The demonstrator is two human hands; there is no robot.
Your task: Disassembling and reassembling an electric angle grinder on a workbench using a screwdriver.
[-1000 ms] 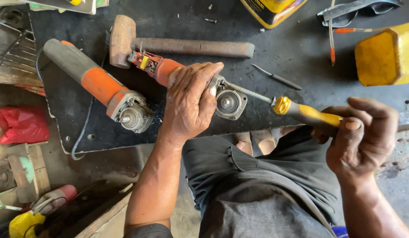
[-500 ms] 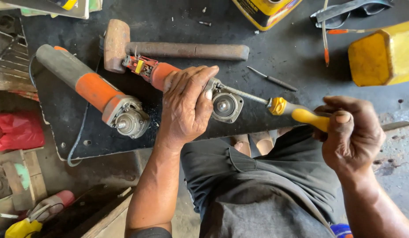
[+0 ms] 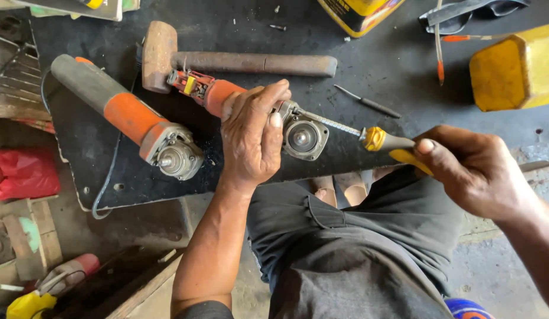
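Presently left hand (image 3: 251, 139) clamps the stripped grinder (image 3: 257, 109), right hand (image 3: 472, 168) grips the screwdriver (image 3: 369, 137) at its gear head; casing off, head not yet removed.

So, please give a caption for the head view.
Left hand steadies a grinder while right hand works a screwdriver at its head.

On the surface (image 3: 404, 65) before you, the hammer (image 3: 239, 62) lies farthest back. Just in front of it, your left hand (image 3: 254, 136) rests on the opened grinder (image 3: 257, 112). The second grinder (image 3: 130, 118) lies to its left. Your right hand (image 3: 475, 168) holds the screwdriver (image 3: 369, 137) at the right, tip against the opened grinder's head.
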